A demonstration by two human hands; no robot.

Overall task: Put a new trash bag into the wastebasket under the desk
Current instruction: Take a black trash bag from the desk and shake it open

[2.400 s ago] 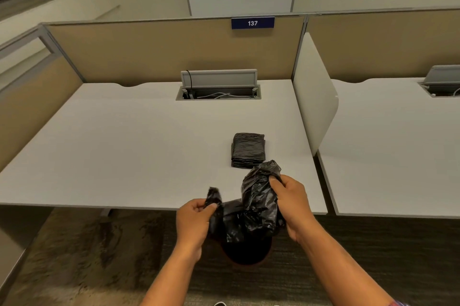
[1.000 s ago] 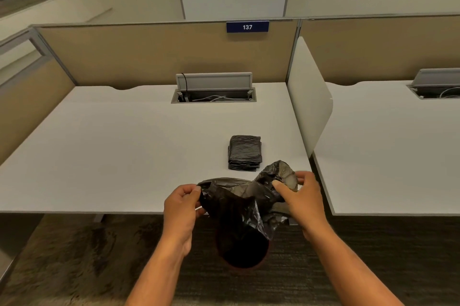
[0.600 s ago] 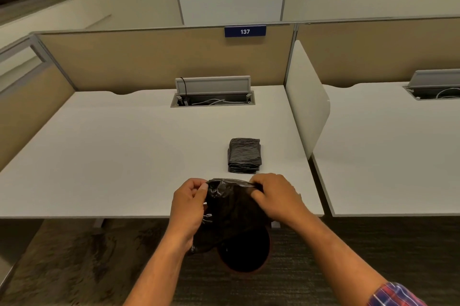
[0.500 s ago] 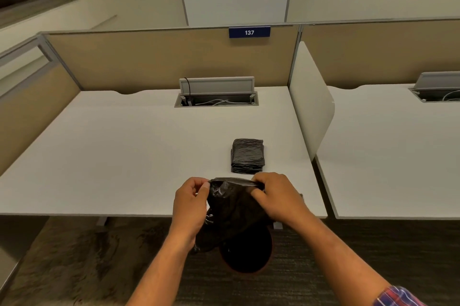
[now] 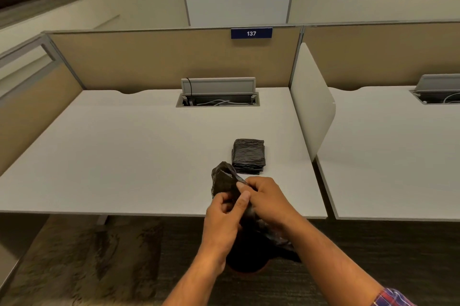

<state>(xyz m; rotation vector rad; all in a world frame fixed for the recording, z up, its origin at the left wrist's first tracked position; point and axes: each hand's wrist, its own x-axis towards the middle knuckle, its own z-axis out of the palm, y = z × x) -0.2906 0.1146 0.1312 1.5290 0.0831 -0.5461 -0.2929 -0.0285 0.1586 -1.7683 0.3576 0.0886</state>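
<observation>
A crumpled black trash bag (image 5: 224, 180) is pinched between both my hands just above the front edge of the white desk (image 5: 139, 156). My left hand (image 5: 221, 218) and my right hand (image 5: 267, 200) touch each other, fingers closed on the bag's upper edge. The rest of the bag hangs down behind my hands. Below them on the floor stands the round dark wastebasket (image 5: 246, 264), mostly hidden by my forearms.
A folded stack of black bags (image 5: 249, 155) lies on the desk just beyond my hands. A cable tray with an open lid (image 5: 217, 99) sits at the back. A white divider panel (image 5: 312, 106) separates a second desk (image 5: 398, 156) on the right. Carpet lies below.
My hands have come together from holding the bag's rim spread apart. The bag is now bunched between them, with a corner sticking up over the desk.
</observation>
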